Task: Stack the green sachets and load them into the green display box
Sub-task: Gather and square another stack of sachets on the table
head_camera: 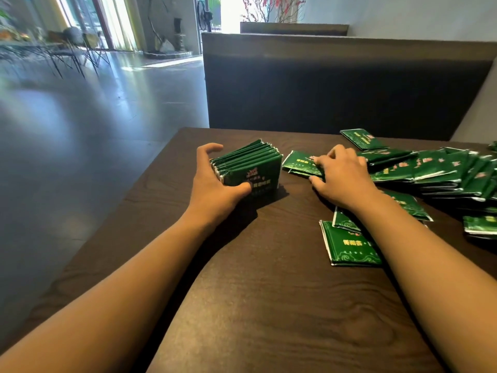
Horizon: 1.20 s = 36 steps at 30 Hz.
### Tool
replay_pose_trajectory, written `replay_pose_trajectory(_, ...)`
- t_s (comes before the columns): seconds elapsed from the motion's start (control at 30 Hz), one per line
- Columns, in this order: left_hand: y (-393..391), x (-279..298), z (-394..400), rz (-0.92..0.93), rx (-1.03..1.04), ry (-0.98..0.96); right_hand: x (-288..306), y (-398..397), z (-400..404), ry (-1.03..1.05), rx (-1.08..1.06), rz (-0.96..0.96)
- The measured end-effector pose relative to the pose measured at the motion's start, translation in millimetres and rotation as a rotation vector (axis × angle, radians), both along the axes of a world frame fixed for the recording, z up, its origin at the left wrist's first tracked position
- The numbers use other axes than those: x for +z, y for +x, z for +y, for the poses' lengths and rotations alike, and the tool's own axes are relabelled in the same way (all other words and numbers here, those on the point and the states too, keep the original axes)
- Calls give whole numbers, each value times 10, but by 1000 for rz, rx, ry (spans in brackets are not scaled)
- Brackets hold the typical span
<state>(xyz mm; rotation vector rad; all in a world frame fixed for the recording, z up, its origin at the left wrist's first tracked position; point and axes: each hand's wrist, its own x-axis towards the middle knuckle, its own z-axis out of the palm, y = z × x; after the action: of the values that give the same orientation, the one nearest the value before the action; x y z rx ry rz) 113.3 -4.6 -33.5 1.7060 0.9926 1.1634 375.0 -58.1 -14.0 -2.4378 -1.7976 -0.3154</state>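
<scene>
Worktop left edge runs close beside the left hand, which grips an upright stack of sachets. Bare wood in front. Right hand pinches two flat sachets just right of the stack. Loose sachet pile crowds the right side. Dark bench back behind. Can't tell which is the display box.

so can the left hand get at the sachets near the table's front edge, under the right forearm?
Probably not as is: the left hand grips the display box, and the right forearm lies across those sachets.
</scene>
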Motion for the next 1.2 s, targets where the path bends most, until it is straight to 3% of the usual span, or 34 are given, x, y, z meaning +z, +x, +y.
replay_pose_trajectory(0.1, 1, 7, -6, -2, 3, -20, 6, -35, -29, 55, 62, 88)
replay_pose_trajectory(0.23, 1, 9, -3, 11, -1, -30, 24, -69, -85, 123, 62, 56)
replay_pose_trajectory(0.47, 8, 23, -22, 12, -8, -42, 9, -67, -87, 59, 19, 29)
replay_pose_trajectory(0.87, -7, 16, -17, 33, -19, -36, 46, -88, -173, 698, 285, 437)
replay_pose_trajectory(1.0, -20, 15, -13, 65, -36, -17, 88, -190, -190, 756, 466, 291)
replay_pose_trajectory(1.2, -20, 14, -8, 107, -39, 26, 116, -305, -163, 513, 580, -47)
